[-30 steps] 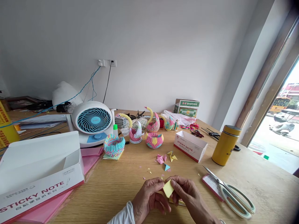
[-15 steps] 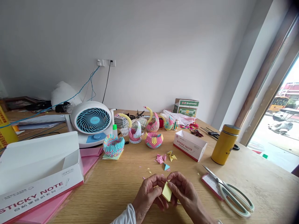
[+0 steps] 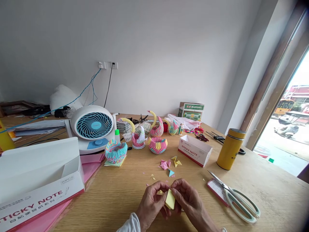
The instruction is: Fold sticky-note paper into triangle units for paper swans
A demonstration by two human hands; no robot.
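Observation:
A small folded piece of yellow paper (image 3: 170,199) is pinched between both hands near the table's front edge. My left hand (image 3: 152,199) grips its left side with thumb and fingers. On its upper right edge, the thumb and fingertips of my right hand (image 3: 187,197) are closed. Just beyond the hands lie a folded blue paper triangle (image 3: 171,173), folded pink pieces (image 3: 165,164) and folded yellow pieces (image 3: 177,162). To the right, scissors (image 3: 235,196) rest partly on a pink-edged pad (image 3: 217,190).
Paper-piece baskets (image 3: 158,145) and swans (image 3: 157,129) stand farther back. A white sticky note box (image 3: 195,150) and a yellow flask (image 3: 230,149) are at right. At left are a fan (image 3: 93,125), a larger open box (image 3: 43,190) and pink sheets (image 3: 93,166).
Both hands keep hold of the folded yellow paper, which has turned slightly between the fingers. The whole view has shifted a little, so things sit slightly farther left.

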